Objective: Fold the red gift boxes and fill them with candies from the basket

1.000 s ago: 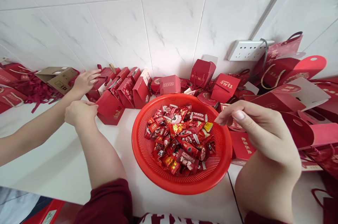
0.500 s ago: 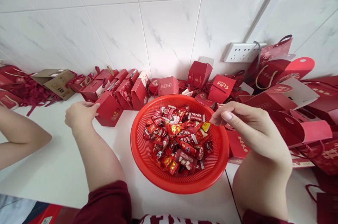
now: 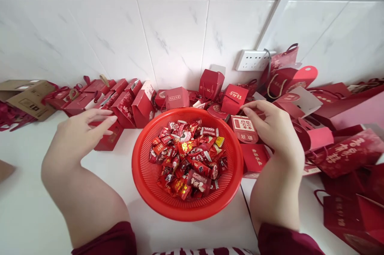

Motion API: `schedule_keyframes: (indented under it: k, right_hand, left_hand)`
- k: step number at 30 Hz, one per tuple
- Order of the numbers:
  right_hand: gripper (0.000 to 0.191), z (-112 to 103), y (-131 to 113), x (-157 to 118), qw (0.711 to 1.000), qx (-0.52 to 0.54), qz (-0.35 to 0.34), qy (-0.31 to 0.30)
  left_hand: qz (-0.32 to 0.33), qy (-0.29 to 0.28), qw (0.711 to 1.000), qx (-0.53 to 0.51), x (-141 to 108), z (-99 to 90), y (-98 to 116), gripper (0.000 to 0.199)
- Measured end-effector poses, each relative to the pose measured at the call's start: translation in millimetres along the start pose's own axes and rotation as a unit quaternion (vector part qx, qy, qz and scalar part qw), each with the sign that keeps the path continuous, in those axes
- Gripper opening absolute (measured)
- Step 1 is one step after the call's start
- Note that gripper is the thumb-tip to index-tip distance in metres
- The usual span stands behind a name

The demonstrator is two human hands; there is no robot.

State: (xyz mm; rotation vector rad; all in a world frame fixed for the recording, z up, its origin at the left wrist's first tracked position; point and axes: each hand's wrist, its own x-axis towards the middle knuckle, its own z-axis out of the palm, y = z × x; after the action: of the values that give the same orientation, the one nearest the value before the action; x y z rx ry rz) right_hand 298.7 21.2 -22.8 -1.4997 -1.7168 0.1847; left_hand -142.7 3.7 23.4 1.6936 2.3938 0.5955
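Observation:
My left hand [image 3: 85,129] is open, its fingers and thumb apart, just above and beside a small red gift box [image 3: 109,137] at the near end of the row. Nothing shows between those fingers. Loosely curved, my right hand [image 3: 271,127] hovers over the right rim of a red plastic basket [image 3: 138,167], thumb and fingertips near a red box with gold lettering [image 3: 235,98]. I see nothing held in it. Wrapped candies [image 3: 187,163] in red, with a few yellow ones, fill the basket's middle. Below the right fingertips lies a red box with a white printed panel [image 3: 243,125].
A row of closed red boxes [image 3: 123,107] lines the tiled wall. Brown cardboard boxes [image 3: 33,101] stand at the left. Several red boxes and bags [image 3: 349,153] crowd the right side. A white power strip [image 3: 253,60] is on the wall. Part of another person's arm [image 3: 5,170] shows at far left.
My left hand has let go of the red gift box and drawn back from it. My right hand has moved up from beside the candies towards the boxes behind the basket. The view has shifted right.

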Motion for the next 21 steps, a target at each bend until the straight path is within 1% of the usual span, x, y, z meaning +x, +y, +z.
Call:
schedule_keyframes:
  k: [2,3,5,7,10,12,14,18,19,21]
  right_hand:
    - [0.02,2.0,20.6,8.2,0.998,-0.059,0.021,0.025]
    - [0.022,2.7,30.1,11.3,0.995,-0.085,0.037,0.029]
    - [0.026,3.8,44.0,14.9,0.99,-0.123,0.072,0.021]
    - [0.029,4.8,49.4,16.0,0.985,-0.143,0.095,-0.012]
    - [0.032,7.1,45.6,16.7,0.977,-0.158,0.099,-0.098]
    - [0.037,10.2,41.2,18.4,0.966,-0.18,0.091,-0.163]
    - [0.04,15.2,38.8,21.4,0.951,-0.205,0.084,-0.214]
    - [0.036,29.7,36.2,28.0,0.928,-0.239,0.067,-0.28]
    - [0.033,33.1,34.3,29.5,0.922,-0.244,0.056,-0.297]
    - [0.026,37.7,27.4,33.2,0.911,-0.252,0.033,-0.325]
  left_hand:
    - [0.02,-0.078,0.997,0.011,-2.5,6.8,13.0,0.048]
    - [0.041,-0.109,0.993,0.019,-3.5,11.4,19.9,0.049]
    - [0.104,-0.158,0.982,0.023,-5.9,22.3,34.7,0.051]
    - [0.161,-0.199,0.967,0.009,-9.2,34.2,49.7,0.052]
    - [0.214,-0.255,0.942,0.033,-13.8,50.9,67.8,0.053]
    - [0.229,-0.282,0.93,0.053,-14.5,61.5,74.2,0.054]
    - [0.232,-0.3,0.924,0.058,-12.2,71.8,76.1,0.054]
    - [0.236,-0.339,0.91,0.039,-3.1,86.2,73.9,0.053]
    - [0.234,-0.338,0.911,0.045,-1.5,87.1,73.6,0.053]
    - [0.224,-0.316,0.919,0.073,-0.2,85.8,73.7,0.054]
